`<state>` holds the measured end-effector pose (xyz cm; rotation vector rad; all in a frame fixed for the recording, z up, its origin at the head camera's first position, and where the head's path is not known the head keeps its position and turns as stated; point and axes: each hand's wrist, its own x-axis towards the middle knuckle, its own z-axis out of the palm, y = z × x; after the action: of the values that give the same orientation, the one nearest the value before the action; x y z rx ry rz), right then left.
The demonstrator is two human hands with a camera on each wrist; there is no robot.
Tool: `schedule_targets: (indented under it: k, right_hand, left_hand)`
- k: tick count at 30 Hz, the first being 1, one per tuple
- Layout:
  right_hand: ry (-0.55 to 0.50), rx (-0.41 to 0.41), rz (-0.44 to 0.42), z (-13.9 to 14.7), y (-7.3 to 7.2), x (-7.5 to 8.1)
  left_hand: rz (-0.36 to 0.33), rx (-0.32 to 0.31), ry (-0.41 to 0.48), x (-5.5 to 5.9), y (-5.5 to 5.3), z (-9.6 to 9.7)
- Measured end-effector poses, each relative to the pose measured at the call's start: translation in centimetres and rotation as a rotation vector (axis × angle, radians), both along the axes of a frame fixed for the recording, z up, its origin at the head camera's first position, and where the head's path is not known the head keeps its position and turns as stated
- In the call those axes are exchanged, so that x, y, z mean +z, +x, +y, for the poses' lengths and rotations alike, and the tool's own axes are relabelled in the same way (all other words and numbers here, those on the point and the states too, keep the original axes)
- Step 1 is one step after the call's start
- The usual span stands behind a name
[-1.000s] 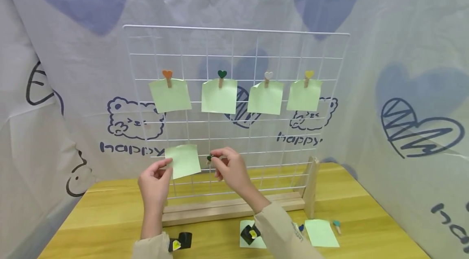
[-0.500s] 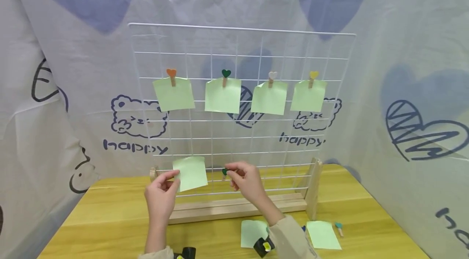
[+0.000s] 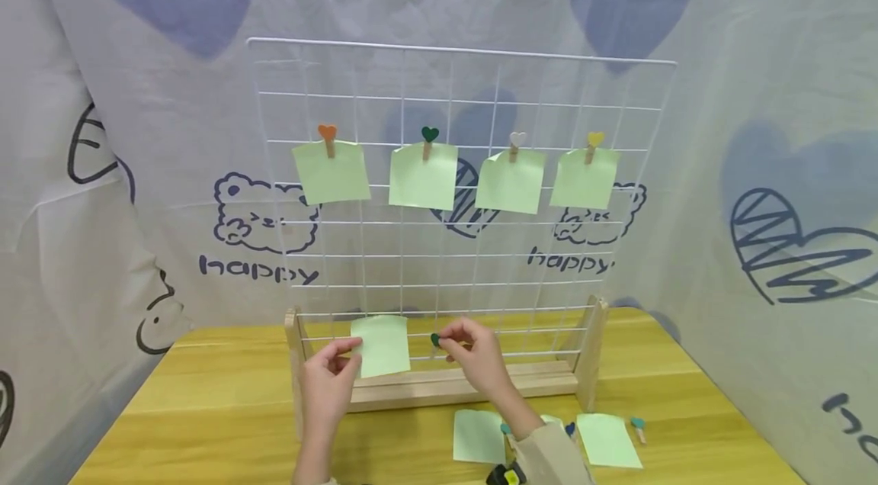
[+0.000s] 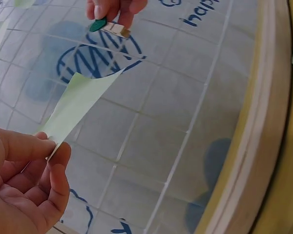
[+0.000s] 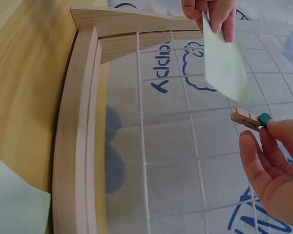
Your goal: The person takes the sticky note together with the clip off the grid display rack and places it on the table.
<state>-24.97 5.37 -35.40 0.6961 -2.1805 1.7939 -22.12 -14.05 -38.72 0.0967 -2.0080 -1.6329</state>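
Facing a worktop (image 3: 226,378) bearing a white wire grid (image 3: 459,50), we hold both hands nearly closed, low before it: our left hand (image 3: 331,377) pinching a green sheet (image 3: 384,348) by its edge, our right hand (image 3: 478,357), near it, pinching a green-heart clip (image 5: 249,118).

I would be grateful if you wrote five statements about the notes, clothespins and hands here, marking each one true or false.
1. The left hand pinches a green note. True.
2. The right hand holds a clothespin with an orange heart. False: the right hand holds a green-heart clothespin.
3. Four other notes hang clipped on the wire grid. True.
4. The green-heart clothespin is fastened onto the green note. False: it is apart from the green note.
5. A teal-heart clothespin lies on the table. True.
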Motion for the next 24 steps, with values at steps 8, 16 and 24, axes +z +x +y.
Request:
schedule_targets:
  k: [8,16,24]
  right_hand:
    - [-0.024,0.015,-0.052,0.8,-0.2,-1.8]
    - [-0.011,0.063,-0.153,1.9,-2.3,-5.9]
    - [-0.020,0.100,-0.205,2.3,-1.6,-6.5]
  left_hand:
    - [-0.054,-0.003,-0.003,-1.8,-0.2,0.7]
    - [-0.094,-0.010,0.006,-2.8,0.4,1.1]
    - [-0.137,-0.023,-0.001,-3.2,0.9,1.6]
